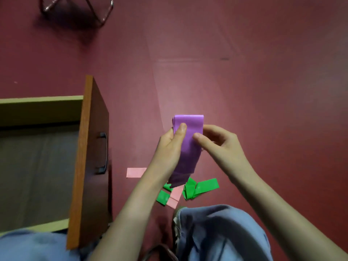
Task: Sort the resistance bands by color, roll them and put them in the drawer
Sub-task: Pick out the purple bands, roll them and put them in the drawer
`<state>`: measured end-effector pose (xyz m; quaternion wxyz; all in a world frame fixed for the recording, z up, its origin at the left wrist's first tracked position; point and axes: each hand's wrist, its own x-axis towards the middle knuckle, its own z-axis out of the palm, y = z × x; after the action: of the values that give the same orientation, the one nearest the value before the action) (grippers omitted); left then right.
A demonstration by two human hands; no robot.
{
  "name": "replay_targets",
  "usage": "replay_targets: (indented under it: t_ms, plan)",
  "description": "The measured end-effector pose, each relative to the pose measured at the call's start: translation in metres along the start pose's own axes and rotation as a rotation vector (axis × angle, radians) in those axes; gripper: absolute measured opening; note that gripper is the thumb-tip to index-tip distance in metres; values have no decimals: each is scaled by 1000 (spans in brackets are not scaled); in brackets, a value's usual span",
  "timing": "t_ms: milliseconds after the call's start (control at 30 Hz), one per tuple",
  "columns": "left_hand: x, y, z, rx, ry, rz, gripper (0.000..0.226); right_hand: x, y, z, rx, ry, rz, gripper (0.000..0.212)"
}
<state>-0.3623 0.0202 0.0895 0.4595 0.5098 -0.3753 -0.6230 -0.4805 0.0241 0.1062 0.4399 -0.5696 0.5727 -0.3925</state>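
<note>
We hold the purple band [188,140] mid-frame.
Our left hand [169,146] and right hand [216,143] pinch it, thumbs in front; green bands [207,186] and pink bands [135,172] lie below, drawer [90,147] open at left.

- Flat purple rubber resistance band [189,140]: shown in lilac, shaded to deep violet at the lower end.
- Flat green rubber bands [206,186]: rendered in vivid, plain green.
- Flat pink rubber bands [136,172]: shown in pale salmon pink, unpatterned.
- Open wooden drawer [90,157]: front marked by reddish-brown wood grain; side walls coloured pale olive-yellow, bottom grey.
- Curved metal drawer handle [105,151]: dark grey.
- Smooth floor [263,72]: coloured dark maroon.
- Loose denim trousers [216,232]: light blue.
</note>
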Motion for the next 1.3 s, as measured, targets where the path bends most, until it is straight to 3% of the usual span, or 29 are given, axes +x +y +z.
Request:
replay_targets:
  t_ms: [167,433,767,933,1167,1300]
  plan:
    - [-50,46,2,49,-49,170,32,-35,-48,2,160,39,-25,15]
    - [-141,97,14,43,-157,322,29,-122,-128,-17,163,110,-143,18]
    - [-223,99,6,-71,-236,288,24,-191,-144,-15,182,42,-196,16]
    - [-236,88,-13,-3,-173,356,19,-200,-143,0,182,-66,-218,20]
    - [-242,73,-36,130,-298,306,13,-200,-148,0,258,-72,-327,20]
    - [-241,67,-33,172,-192,242,18,-198,-146,-3,210,-20,-439,25]
